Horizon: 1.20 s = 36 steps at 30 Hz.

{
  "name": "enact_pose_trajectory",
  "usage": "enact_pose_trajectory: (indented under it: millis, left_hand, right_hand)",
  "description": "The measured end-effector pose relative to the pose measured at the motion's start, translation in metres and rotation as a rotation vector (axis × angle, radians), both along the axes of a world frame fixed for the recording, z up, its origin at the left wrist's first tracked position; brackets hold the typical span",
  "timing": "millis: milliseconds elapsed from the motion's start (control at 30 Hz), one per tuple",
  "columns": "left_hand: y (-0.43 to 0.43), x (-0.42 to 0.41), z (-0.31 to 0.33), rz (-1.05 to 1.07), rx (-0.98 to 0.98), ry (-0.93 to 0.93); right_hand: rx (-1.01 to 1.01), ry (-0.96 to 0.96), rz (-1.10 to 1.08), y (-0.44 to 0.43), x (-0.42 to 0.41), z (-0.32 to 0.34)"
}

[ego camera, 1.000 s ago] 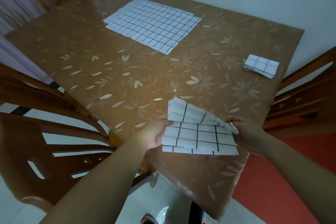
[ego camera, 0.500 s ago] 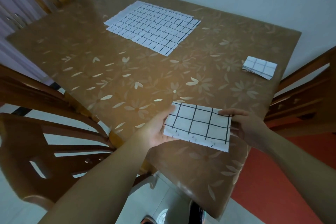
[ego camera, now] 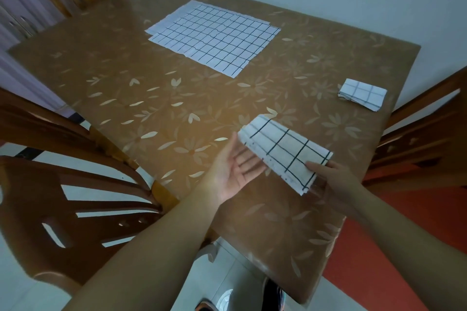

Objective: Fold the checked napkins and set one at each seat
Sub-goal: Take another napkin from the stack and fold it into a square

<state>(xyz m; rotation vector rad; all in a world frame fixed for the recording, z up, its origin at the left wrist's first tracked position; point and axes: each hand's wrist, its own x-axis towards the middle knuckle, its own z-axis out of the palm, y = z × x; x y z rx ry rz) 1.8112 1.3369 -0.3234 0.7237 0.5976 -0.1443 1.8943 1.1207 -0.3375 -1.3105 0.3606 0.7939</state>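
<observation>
Over tabletop (ego camera: 151, 63), folded napkin (ego camera: 283, 151) (right grip (ego camera: 333, 179))

- Dim, even, bluish light; pale glare lies on the table (ego camera: 101, 45) far beyond the left hand (ego camera: 235, 171).
- A soft shadow sits beneath the right hand (ego camera: 336, 179).
- The checked napkin (ego camera: 285, 154) between the hands is sharp; the frame edges bend and blur.

Two forearms, bare as far as they show; left hand (ego camera: 233, 171) and right hand (ego camera: 333, 180) bare; below the near corner of the table (ego camera: 151, 63), dark footwear (ego camera: 274, 295), blurred.
</observation>
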Motion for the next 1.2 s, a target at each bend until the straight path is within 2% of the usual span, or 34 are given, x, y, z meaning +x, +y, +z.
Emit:
enact_pose_trajectory:
  millis: [100,167,267,367,567,733,833,1000,1100,1200]
  left_hand:
    - [-0.017,0.004,-0.001,-0.18,0.17,0.052]
    - [-0.023,0.006,-0.004,-0.192,0.273,0.092]
    - [-0.018,0.005,-0.009,-0.18,0.337,0.111]
    - [-0.004,0.0,-0.009,-0.283,0.323,0.107]
    - [0.006,-0.005,-0.002,-0.485,0.35,0.106]
    - [0.009,-0.006,0.0,-0.521,0.384,0.129]
    - [0.01,-0.007,-0.003,-0.484,0.422,0.117]
    - [0.009,-0.008,-0.005,-0.353,0.251,0.051]
    - [0.009,-0.006,-0.002,-0.324,0.238,0.07]
    - [0.009,-0.006,0.002,-0.381,0.293,0.091]
  right_hand:
    - [0.042,0.024,-0.052,0.011,-0.013,-0.004]
    - [0.029,0.033,0.042,0.017,-0.023,-0.004]
    - [0.028,0.093,0.238,0.012,-0.024,0.002]
    - [0.045,0.154,0.323,0.002,-0.008,0.007]
    - [-0.163,-0.08,0.482,0.005,0.011,0.01]
    - [-0.244,-0.1,0.62,0.002,0.013,0.013]
    - [-0.162,-0.094,0.618,-0.001,0.015,0.008]
    - [0.004,-0.024,0.435,-0.004,0.017,0.003]
    - [0.01,-0.025,0.375,-0.006,0.018,0.003]
    - [-0.051,-0.057,0.388,-0.006,0.02,0.007]
